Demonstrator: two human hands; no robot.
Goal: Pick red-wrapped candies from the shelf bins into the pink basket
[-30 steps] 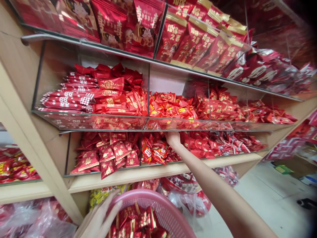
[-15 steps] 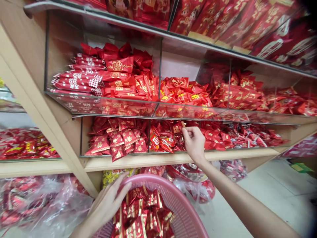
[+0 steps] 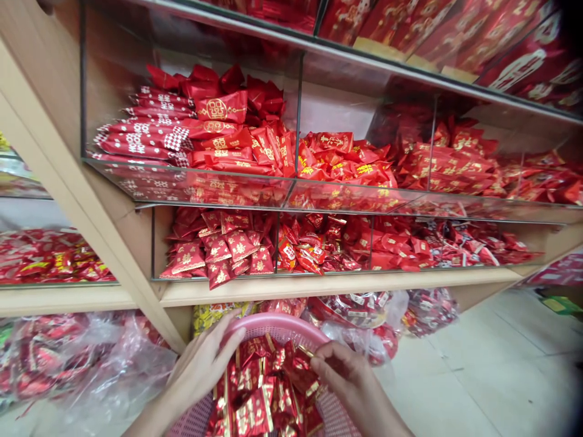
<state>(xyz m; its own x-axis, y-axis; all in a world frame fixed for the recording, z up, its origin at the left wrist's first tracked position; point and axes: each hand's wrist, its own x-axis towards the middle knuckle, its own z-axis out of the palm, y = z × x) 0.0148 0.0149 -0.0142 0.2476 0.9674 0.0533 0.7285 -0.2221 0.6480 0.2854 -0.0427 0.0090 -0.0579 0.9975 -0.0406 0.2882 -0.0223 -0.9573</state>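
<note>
A pink plastic basket stands low in front of me, filled with shiny red wrapped sweets with gold edges. My left hand is closed over the basket's left rim, thumb towards the inside and fingers along the outside. Over the right side of the basket, my right hand pinches a red-and-gold wrapped sweet by its gold end. That sweet overlaps the pile, so I cannot tell whether it touches the others.
Ahead, a lower shelf has glass-divided sections of red wrapped sweets. Above it, a glass-fronted bin holds red packets. Plastic bags of sweets lie at lower left, others behind the basket. Tiled floor is at right.
My right hand has come down from the lower shelf to the basket with a wrapped sweet between its fingers. My left hand stays at the rim. The view has shifted slightly.
</note>
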